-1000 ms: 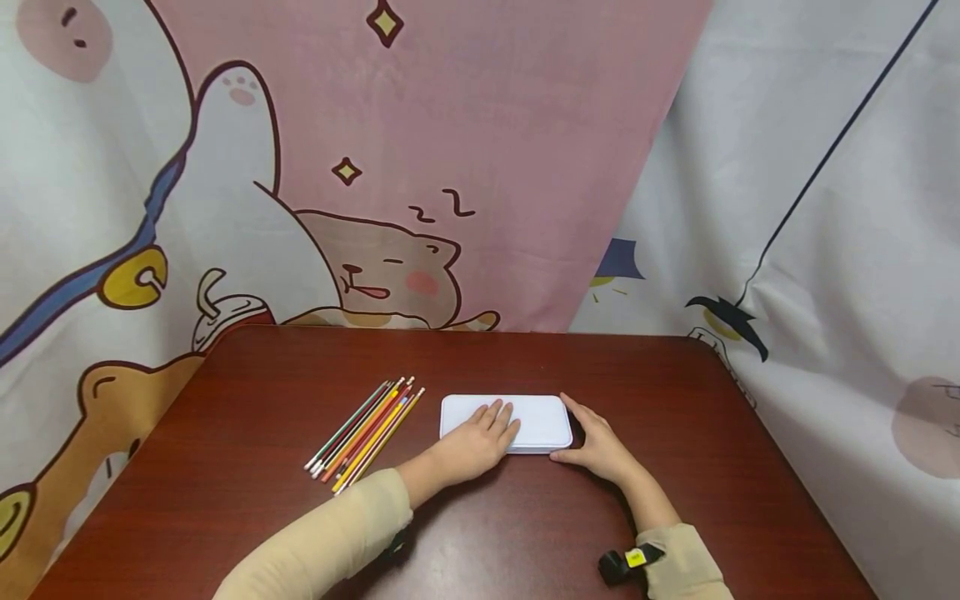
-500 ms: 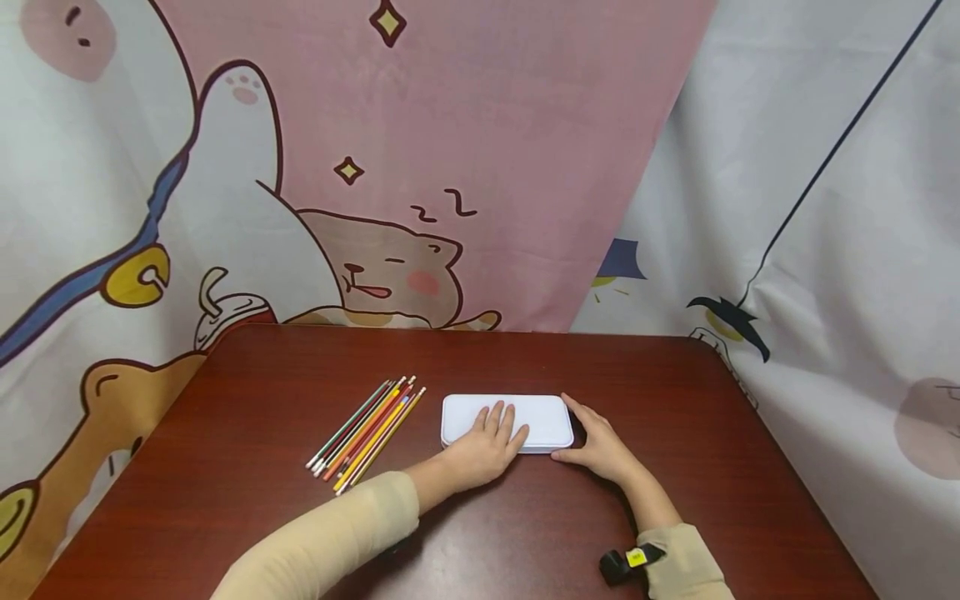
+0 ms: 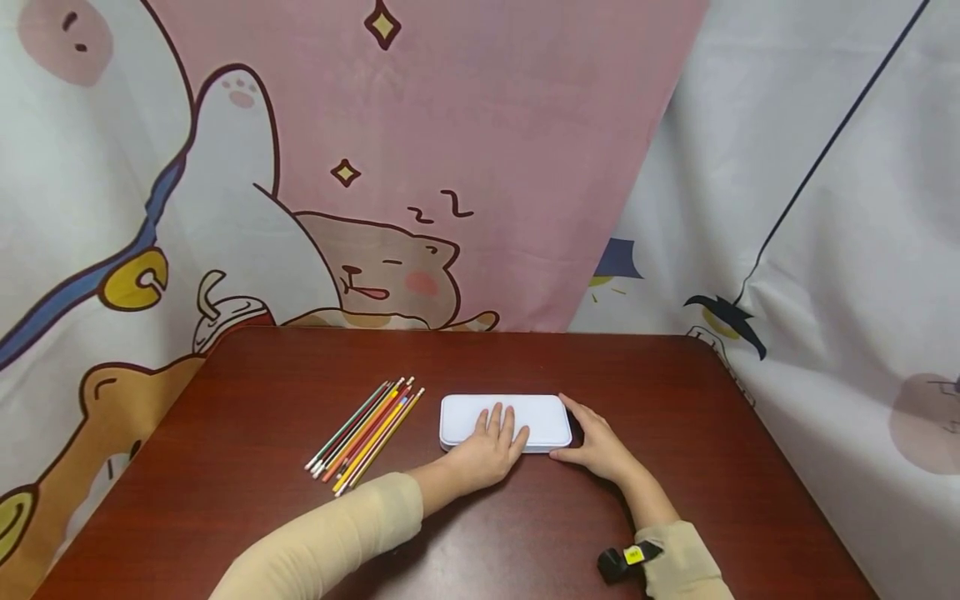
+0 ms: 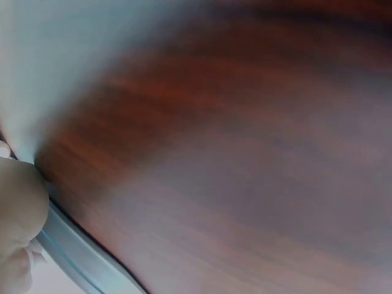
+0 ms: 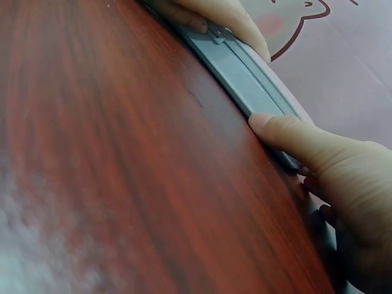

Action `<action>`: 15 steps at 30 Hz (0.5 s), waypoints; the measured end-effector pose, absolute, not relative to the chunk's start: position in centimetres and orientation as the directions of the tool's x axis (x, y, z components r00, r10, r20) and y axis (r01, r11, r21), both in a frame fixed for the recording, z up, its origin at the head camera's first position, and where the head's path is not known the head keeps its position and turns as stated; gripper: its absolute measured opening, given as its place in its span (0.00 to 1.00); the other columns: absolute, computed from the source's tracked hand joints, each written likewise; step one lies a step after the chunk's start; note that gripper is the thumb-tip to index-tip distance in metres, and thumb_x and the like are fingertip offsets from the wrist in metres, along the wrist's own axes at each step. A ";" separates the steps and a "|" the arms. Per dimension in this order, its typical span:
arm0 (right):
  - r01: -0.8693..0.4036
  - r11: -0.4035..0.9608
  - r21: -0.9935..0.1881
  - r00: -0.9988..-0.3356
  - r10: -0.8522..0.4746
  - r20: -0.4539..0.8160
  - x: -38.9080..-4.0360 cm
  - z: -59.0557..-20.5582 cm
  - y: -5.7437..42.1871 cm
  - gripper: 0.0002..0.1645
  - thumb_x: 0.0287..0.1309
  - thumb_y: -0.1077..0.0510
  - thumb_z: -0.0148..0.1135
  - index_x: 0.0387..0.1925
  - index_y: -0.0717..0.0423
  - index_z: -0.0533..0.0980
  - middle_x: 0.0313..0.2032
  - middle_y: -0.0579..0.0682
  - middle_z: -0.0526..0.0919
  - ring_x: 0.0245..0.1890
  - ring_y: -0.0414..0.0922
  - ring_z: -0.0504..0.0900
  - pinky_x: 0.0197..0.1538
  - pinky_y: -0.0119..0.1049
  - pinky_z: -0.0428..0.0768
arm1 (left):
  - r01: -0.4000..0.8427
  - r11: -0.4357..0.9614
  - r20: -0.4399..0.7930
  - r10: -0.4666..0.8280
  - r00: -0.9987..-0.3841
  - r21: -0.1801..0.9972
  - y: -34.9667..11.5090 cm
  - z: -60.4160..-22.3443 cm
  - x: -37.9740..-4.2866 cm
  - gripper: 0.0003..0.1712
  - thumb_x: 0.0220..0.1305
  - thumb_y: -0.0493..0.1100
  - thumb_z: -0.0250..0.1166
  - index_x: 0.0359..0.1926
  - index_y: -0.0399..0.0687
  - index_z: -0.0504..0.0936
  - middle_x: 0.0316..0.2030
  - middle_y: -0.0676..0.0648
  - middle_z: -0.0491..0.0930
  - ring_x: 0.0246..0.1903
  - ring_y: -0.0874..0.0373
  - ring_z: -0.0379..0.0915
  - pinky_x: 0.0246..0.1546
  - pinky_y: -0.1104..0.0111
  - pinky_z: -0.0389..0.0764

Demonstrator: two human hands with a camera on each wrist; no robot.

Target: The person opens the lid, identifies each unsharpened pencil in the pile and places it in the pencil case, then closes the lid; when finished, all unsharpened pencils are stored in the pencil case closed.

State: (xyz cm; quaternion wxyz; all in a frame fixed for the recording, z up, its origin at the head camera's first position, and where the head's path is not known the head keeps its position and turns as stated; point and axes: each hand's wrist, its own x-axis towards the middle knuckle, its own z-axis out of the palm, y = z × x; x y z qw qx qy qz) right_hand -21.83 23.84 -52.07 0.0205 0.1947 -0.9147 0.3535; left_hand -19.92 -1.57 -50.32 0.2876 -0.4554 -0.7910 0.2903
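A flat white pencil case (image 3: pixel 459 414) with rounded corners lies closed on the table. My left hand (image 3: pixel 487 457) rests on its lid from the front, fingers straight and spread. In the right wrist view, the left thumb (image 5: pixel 195 19) is at the case's front side, beside a small clasp (image 5: pixel 216 34). My right hand (image 3: pixel 597 444) holds the case's right end, with the thumb against the front side and fingers reaching round to the back corner. The left wrist view shows only part of the left hand (image 4: pixel 19 211) over the case edge (image 4: pixel 76 248).
To the left of the case, several colored pencils (image 3: pixel 367 433) lie side by side, slanting on the dark red wooden table (image 3: pixel 615 367). A printed cartoon curtain (image 3: pixel 525 167) hangs behind the table. A black strap device (image 3: pixel 615 567) is on the right wrist.
The left hand has shifted slightly to the right along the front of the case, with its fingers spread more upright. The right hand, the case and the pencils have stayed in place.
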 end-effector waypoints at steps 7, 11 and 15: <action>-0.367 0.673 -0.642 -0.924 -0.340 0.172 -21.8 -52.0 23.8 0.59 0.40 0.47 0.78 0.71 0.59 0.57 0.65 0.63 0.66 0.64 0.63 0.62 0.60 0.63 0.60 | 0.568 0.405 0.166 0.889 -0.426 -0.716 -1.8 -50.2 -20.0 0.28 0.70 0.42 0.35 0.65 0.43 0.68 0.56 0.30 0.72 0.54 0.36 0.71 0.48 0.53 0.76; -0.364 0.671 -0.646 -0.925 -0.341 0.167 -21.9 -52.1 23.8 0.60 0.40 0.46 0.78 0.71 0.59 0.57 0.65 0.63 0.65 0.64 0.63 0.62 0.60 0.63 0.60 | 0.604 0.397 0.127 0.889 -0.439 -0.691 -2.1 -49.7 -20.1 0.27 0.72 0.43 0.38 0.67 0.43 0.66 0.58 0.31 0.70 0.56 0.37 0.69 0.51 0.54 0.75; -0.367 0.662 -0.653 -0.924 -0.342 0.173 -22.0 -52.2 23.9 0.60 0.40 0.46 0.78 0.71 0.58 0.57 0.66 0.62 0.64 0.64 0.62 0.61 0.61 0.62 0.60 | 0.668 0.423 0.112 0.883 -0.457 -0.613 -2.7 -49.0 -20.3 0.25 0.73 0.43 0.43 0.69 0.47 0.64 0.62 0.34 0.68 0.60 0.40 0.66 0.55 0.55 0.72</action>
